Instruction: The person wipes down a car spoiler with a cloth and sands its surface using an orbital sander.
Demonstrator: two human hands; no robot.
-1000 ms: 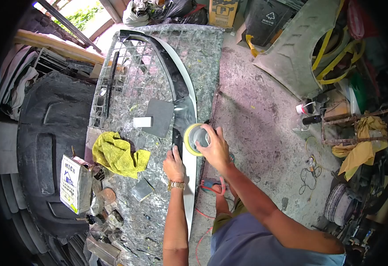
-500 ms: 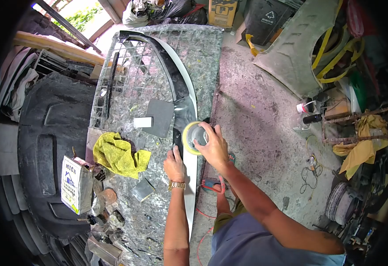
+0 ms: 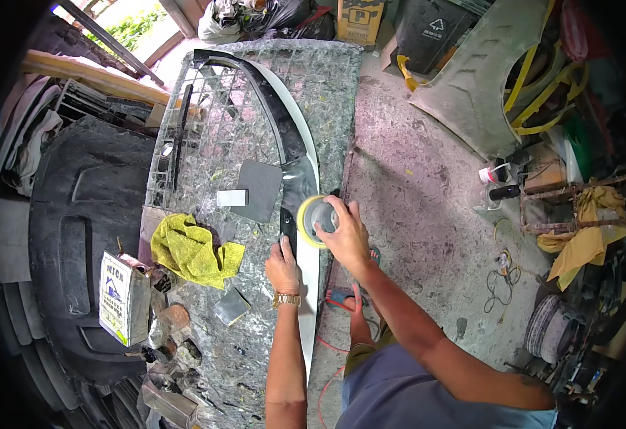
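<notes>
A long curved car body trim piece [image 3: 266, 96], black on its inner side with a white outer strip, lies along the table [image 3: 249, 372]. My left hand [image 3: 282, 268], with a metal watch at the wrist, holds its lower part, fingers together at the black edge. In my right hand [image 3: 345, 232] is a round yellow-rimmed disc [image 3: 303, 219] with a grey middle, gripped between thumb and fingers over the white strip; its underside is hidden. Left of the trim piece lie a dark grey sheet [image 3: 261, 193] and a small white block [image 3: 232, 198].
A yellow-green cloth [image 3: 191, 247], a small grey pad [image 3: 233, 307] and a MICA tin [image 3: 121, 299] are on the table's left side. A dark car panel [image 3: 88, 250] stands beyond. On the right are a grey fender [image 3: 466, 86], a wheel [image 3: 545, 325] and a cable [image 3: 502, 268] on the floor.
The disc and my right hand have shifted very slightly along the white strip. My left hand stays on the trim piece.
</notes>
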